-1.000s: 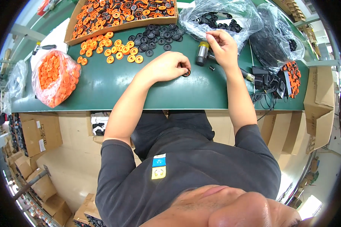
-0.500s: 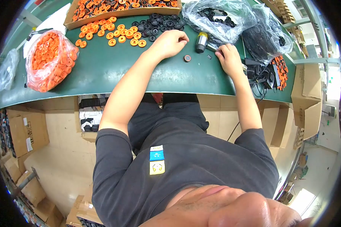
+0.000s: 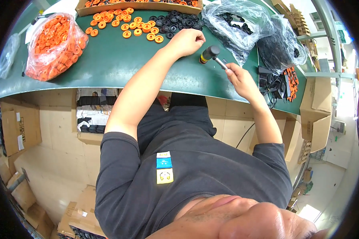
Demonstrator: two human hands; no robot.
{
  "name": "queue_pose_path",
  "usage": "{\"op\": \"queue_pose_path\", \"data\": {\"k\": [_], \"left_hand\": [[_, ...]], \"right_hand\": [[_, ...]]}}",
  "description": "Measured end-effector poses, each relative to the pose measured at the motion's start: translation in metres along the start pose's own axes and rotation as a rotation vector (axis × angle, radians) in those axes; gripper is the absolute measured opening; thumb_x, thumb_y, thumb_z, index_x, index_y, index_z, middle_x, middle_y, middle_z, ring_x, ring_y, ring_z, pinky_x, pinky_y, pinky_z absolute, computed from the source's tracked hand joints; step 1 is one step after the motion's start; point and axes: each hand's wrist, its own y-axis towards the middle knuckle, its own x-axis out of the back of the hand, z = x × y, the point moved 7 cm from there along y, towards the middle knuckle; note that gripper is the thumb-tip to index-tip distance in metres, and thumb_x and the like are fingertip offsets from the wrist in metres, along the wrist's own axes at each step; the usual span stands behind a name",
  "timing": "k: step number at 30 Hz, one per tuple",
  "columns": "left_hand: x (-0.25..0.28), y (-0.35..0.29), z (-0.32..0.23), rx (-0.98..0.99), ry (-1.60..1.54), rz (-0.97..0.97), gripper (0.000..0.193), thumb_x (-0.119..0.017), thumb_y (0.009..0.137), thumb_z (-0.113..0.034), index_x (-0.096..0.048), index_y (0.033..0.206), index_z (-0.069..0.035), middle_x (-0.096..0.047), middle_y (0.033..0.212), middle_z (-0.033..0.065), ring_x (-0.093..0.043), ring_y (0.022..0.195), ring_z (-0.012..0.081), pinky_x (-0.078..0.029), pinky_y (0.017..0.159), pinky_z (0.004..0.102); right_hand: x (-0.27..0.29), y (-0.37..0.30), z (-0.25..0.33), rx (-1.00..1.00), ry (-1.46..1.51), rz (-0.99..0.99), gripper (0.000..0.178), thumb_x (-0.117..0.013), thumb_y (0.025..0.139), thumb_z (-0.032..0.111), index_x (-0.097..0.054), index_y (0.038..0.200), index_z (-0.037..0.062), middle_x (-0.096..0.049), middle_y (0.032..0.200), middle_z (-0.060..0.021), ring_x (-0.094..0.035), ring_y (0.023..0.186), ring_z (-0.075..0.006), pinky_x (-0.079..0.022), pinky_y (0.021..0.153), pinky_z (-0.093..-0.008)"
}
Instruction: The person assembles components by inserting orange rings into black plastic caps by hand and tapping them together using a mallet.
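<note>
So our right hand (image 3: 240,78) is closed around the handle of a hammer (image 3: 211,53) on our side of the green table (image 3: 107,65), yellow end down; can't tell if it's touching anything. A bit further out, our left hand (image 3: 187,42) has its fingers curled in, and we honestly can't tell if it's gripping something. Past that: loose orange discs (image 3: 150,36), black discs (image 3: 173,24), then a cardboard box (image 3: 87,11).

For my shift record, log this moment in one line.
right hand: grips mallet; left hand: curled beside black discs; orange discs: loose on green table
</note>
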Motion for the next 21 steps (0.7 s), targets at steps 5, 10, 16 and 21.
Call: {"op": "queue_pose_path", "data": {"k": [5, 10, 16, 21], "left_hand": [[-0.002, 0.001, 0.002, -0.003, -0.021, 0.019, 0.022, -0.063, 0.088, -0.015, -0.071, 0.104, -0.002, -0.072, 0.095, 0.0148, -0.07, 0.09, 0.0249, -0.054, 0.083, 0.036], [0.003, 0.001, -0.001, 0.015, 0.003, 0.008, 0.021, -0.064, 0.087, -0.015, -0.071, 0.103, -0.002, -0.072, 0.095, 0.0149, -0.07, 0.091, 0.0254, -0.054, 0.084, 0.0359], [-0.003, 0.001, 0.007, -0.021, -0.04, -0.012, 0.021, -0.061, 0.085, -0.017, -0.073, 0.099, -0.006, -0.072, 0.095, 0.0139, -0.07, 0.092, 0.0294, -0.054, 0.084, 0.039], [0.001, 0.002, 0.003, 0.007, -0.009, -0.011, 0.021, -0.061, 0.086, -0.016, -0.073, 0.099, -0.006, -0.072, 0.095, 0.0134, -0.069, 0.092, 0.0291, -0.054, 0.085, 0.039]], "right_hand": [[-0.002, -0.001, 0.0, -0.019, 0.019, 0.025, 0.024, -0.051, 0.103, 0.021, -0.06, 0.115, 0.0027, -0.053, 0.071, -0.0069, -0.052, 0.065, -0.0177, -0.043, 0.062, -0.033], [0.003, -0.014, 0.012, -0.075, 0.082, -0.01, 0.025, -0.052, 0.102, 0.021, -0.06, 0.118, 0.0032, -0.058, 0.072, -0.0137, -0.058, 0.066, -0.0248, -0.047, 0.065, -0.0377], [-0.011, -0.008, -0.003, -0.074, 0.055, 0.024, 0.028, -0.052, 0.102, 0.02, -0.06, 0.123, 0.0032, -0.056, 0.07, -0.0094, -0.057, 0.066, -0.019, -0.047, 0.065, -0.0342], [0.0, -0.01, 0.011, -0.061, 0.091, -0.09, 0.028, -0.052, 0.102, 0.019, -0.06, 0.123, 0.0029, -0.054, 0.07, -0.0094, -0.054, 0.066, -0.0174, -0.046, 0.065, -0.0328]]}}
